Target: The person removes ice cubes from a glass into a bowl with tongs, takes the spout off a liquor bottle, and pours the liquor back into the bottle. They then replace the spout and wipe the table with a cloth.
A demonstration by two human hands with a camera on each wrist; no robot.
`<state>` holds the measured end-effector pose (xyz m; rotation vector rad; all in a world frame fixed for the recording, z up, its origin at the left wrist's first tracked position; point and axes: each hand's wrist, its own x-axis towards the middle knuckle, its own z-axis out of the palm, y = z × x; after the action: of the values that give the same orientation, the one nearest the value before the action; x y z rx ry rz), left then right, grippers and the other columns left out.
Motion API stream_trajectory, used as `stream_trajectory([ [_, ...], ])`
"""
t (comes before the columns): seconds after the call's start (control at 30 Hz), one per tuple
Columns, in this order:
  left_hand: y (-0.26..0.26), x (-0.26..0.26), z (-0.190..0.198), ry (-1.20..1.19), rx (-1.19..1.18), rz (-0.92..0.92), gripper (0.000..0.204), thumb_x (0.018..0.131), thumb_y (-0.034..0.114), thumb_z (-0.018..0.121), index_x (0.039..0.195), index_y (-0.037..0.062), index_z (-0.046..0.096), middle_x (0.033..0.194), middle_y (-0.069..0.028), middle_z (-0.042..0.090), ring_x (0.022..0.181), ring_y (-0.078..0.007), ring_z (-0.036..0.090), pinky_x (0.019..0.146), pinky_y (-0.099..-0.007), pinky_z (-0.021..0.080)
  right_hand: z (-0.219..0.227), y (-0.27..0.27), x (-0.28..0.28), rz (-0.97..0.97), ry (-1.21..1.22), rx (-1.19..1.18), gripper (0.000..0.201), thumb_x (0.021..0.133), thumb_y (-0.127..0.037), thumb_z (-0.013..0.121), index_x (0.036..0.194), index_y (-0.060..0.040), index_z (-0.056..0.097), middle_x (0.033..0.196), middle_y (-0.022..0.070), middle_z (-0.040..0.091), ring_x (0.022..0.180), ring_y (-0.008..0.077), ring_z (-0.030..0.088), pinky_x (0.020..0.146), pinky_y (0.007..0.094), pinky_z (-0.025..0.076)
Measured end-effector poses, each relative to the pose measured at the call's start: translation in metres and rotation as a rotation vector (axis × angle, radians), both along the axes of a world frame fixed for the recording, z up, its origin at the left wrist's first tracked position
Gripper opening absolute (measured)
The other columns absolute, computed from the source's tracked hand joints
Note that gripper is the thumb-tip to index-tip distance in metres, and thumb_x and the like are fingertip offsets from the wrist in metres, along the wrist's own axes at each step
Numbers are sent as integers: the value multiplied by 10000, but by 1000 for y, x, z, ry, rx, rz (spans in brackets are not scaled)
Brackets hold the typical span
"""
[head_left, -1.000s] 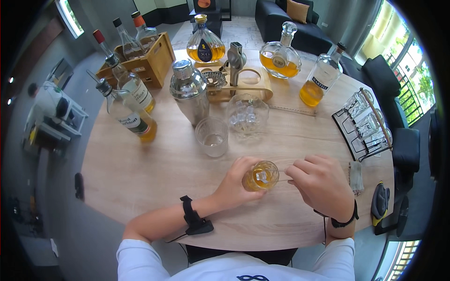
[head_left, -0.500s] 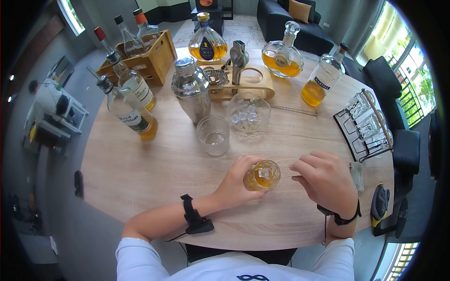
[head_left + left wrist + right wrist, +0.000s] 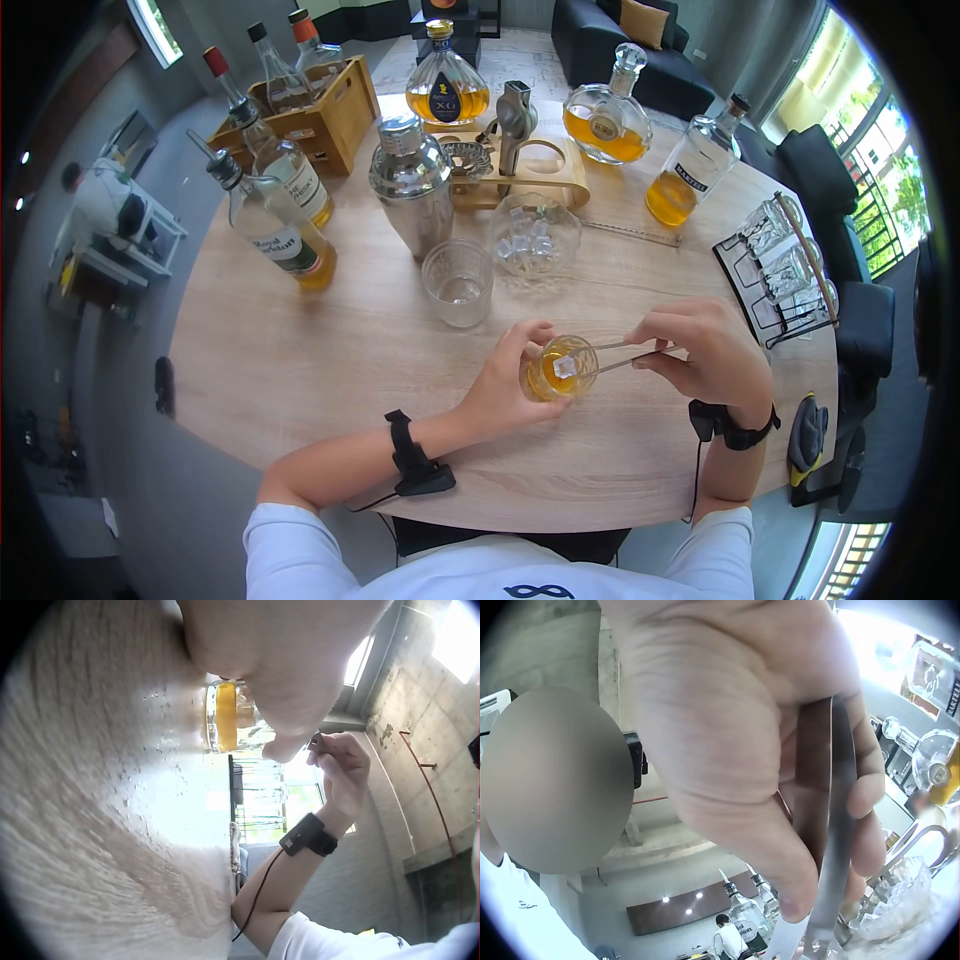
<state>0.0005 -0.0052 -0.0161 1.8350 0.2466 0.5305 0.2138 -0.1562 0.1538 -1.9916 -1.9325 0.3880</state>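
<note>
A short glass (image 3: 558, 368) of amber drink with an ice cube in it stands on the wooden table (image 3: 300, 360) near the front edge. My left hand (image 3: 505, 385) grips it from the left side. My right hand (image 3: 690, 345) pinches metal tongs (image 3: 622, 356), whose two tips reach the glass's rim from the right. In the left wrist view the glass (image 3: 232, 720) shows past my fingers, with the right hand (image 3: 341, 761) beyond. In the right wrist view the tongs (image 3: 832, 825) run down through my curled fingers.
Behind the drink stand an empty tumbler (image 3: 458, 283), a glass bowl of ice (image 3: 535, 235), a steel shaker (image 3: 410, 195) and a wooden bar-tool stand (image 3: 530, 170). Several liquor bottles (image 3: 270, 225) and a crate (image 3: 320, 110) line the back. A wire rack of glasses (image 3: 780, 270) sits right.
My right hand has lifted and turned, bringing the tongs level so their tips now point at the glass's rim. The left hand has kept its hold on the glass.
</note>
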Motion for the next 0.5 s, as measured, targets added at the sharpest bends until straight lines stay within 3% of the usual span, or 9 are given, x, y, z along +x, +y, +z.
stream_trajectory([
  [0.37, 0, 0, 1, 0, -7, -2, 919, 751, 172, 940, 1496, 102, 406, 1333, -90, 590, 1045, -175, 612, 946, -335, 498, -1, 2, 1, 41, 1, 26, 233, 775, -96, 871, 961, -80, 732, 857, 82, 727, 790, 318, 700, 695, 423, 535],
  [0.5, 0, 0, 1, -8, -14, -3, 927, 752, 182, 947, 1499, 105, 403, 1340, -93, 584, 1059, -178, 601, 961, -338, 491, -1, 2, 6, 28, 83, 11, 241, 775, -67, 880, 980, -83, 755, 874, 82, 741, 779, 297, 711, 686, 384, 555],
])
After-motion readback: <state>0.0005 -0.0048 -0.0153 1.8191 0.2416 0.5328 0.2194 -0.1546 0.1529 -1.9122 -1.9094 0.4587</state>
